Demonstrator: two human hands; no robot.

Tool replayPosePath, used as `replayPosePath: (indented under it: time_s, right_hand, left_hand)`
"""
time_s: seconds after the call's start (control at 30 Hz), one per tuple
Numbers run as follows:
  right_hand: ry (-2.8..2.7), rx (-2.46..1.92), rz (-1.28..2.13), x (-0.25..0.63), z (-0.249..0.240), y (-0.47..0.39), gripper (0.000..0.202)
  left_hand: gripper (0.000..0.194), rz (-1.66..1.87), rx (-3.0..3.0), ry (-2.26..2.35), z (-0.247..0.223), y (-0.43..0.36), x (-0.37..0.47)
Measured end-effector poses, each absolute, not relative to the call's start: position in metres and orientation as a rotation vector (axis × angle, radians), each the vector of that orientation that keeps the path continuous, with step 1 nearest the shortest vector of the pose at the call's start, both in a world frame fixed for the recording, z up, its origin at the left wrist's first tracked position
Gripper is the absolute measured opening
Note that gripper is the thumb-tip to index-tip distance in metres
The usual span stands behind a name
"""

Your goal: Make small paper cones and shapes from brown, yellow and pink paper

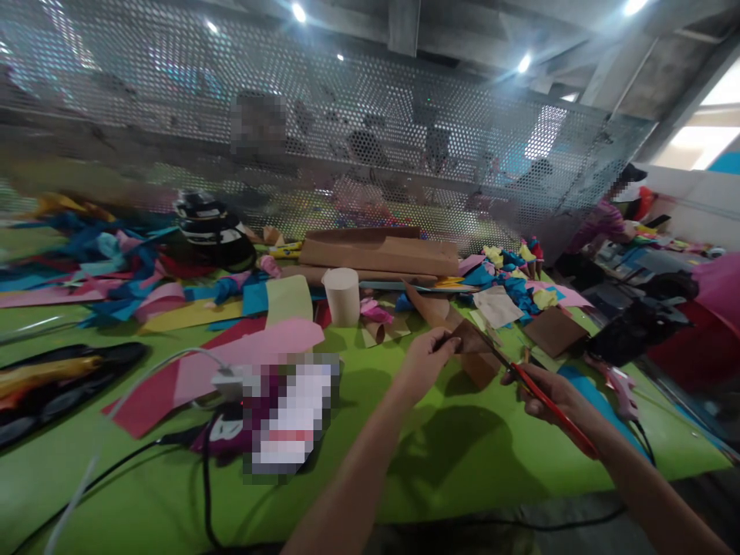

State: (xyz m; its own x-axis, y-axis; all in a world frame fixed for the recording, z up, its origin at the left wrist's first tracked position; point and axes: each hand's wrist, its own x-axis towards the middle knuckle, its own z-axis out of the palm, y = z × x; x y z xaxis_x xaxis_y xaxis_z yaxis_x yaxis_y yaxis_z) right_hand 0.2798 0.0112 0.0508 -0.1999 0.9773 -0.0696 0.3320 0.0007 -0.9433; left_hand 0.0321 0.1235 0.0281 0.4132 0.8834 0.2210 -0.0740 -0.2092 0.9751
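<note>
My left hand pinches a small piece of brown paper above the green table. In my right hand is a pair of scissors with red handles. The dark blades reach up and left to the edge of the brown paper; whether they are closed on it cannot be made out. Another brown paper piece shows just below the one I hold. Shadows of both hands fall on the tabletop.
A pale paper cup stands behind my left hand, before a stack of brown paper. Coloured paper strips lie leftward, by a phone and a corded power strip. A pink glue gun rests at right. Perforated metal screens the back.
</note>
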Motion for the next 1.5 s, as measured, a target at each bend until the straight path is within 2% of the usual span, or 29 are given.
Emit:
replayPosePath:
  time_s: [0.57, 0.83, 1.0, 1.5]
  right_hand:
    - [-1.722, -1.516, 1.077, 0.294, 0.047, 0.015, 0.051]
    - [-1.961, -1.525, 0.933, 0.294, 0.059, 0.007, 0.063]
    - [-1.989, -1.537, 0.97, 0.289, 0.061, 0.007, 0.068]
    - [-1.733, -1.511, 1.11, 0.288, 0.048, 0.011, 0.053]
  left_hand:
    - [0.02, 1.011, 1.548, 0.715, 0.033, 0.122, 0.028]
    - [0.022, 0.987, 1.582, 0.709, 0.035, 0.122, 0.027]
    - [0.021, 0.953, 1.598, 0.675, 0.036, 0.119, 0.029]
    - [0.024, 0.918, 1.575, 0.65, 0.036, 0.119, 0.029]
